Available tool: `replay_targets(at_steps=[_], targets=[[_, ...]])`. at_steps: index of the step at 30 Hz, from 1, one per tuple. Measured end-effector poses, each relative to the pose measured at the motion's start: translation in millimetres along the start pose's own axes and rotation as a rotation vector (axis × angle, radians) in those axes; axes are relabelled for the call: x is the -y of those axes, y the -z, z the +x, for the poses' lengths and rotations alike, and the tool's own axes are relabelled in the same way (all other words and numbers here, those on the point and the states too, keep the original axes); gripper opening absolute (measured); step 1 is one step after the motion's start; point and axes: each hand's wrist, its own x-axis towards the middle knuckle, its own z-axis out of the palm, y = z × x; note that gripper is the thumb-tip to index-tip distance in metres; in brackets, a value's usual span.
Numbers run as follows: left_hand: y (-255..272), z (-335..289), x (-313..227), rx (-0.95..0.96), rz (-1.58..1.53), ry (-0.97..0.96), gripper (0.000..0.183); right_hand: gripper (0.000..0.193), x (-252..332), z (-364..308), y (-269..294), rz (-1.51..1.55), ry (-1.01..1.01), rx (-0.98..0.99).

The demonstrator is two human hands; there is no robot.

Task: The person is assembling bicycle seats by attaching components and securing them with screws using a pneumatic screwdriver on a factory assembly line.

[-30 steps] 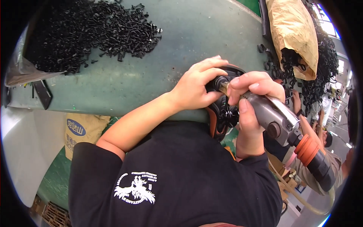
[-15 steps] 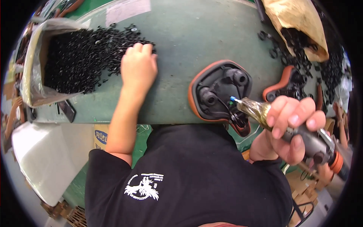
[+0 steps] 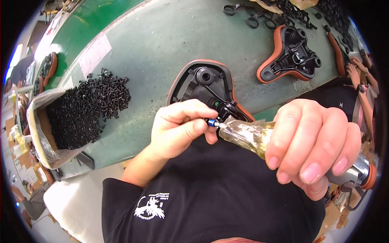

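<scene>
My right hand (image 3: 312, 141) is wrapped round a power screwdriver (image 3: 247, 137), its front end covered in clear, yellowish plastic film. A blue bit (image 3: 211, 122) sticks out of it toward the left. At that bit my left hand (image 3: 176, 131) pinches a small black screw (image 3: 206, 120), mostly hidden by the fingertips. Just beyond both hands, an upside-down bicycle saddle (image 3: 184, 77) with brown edging and a black underside lies on the table. My left hand and the tool cover its near part.
Loose black screws (image 3: 109, 97) spill from a plastic-lined box (image 3: 38, 137) at left, with a phone (image 3: 86, 161) beside it. A second upturned saddle (image 3: 267, 71) lies far right, near black ring clamps (image 3: 252, 22). Another person's hands (image 3: 356, 69) are at the right edge.
My left hand has left the screw pile and come right to the bit, holding a small screw. The screwdriver has swung nearer my chest. The whole view has turned.
</scene>
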Motion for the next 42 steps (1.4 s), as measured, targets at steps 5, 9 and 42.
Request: replay_targets(at_steps=[5, 9, 42], targets=[[9.6, 11.5, 6.6, 0.14, 0.373, -0.183, 0.024, 0.036, 6.0, -8.4, 1.5, -0.01, -0.033, -0.004], [4.2, 9.0, -0.3, 0.024, 0.139, 0.094, 0.023, 0.033, 6.1, -10.5, 3.4, -0.051, -0.059, -0.011], [96.7, 94.4, 4.1, 0.17, 1.178, -0.316, 0.036, 0.024, -93.3, 15.9, 2.5, -0.484, -0.427, 0.016]])
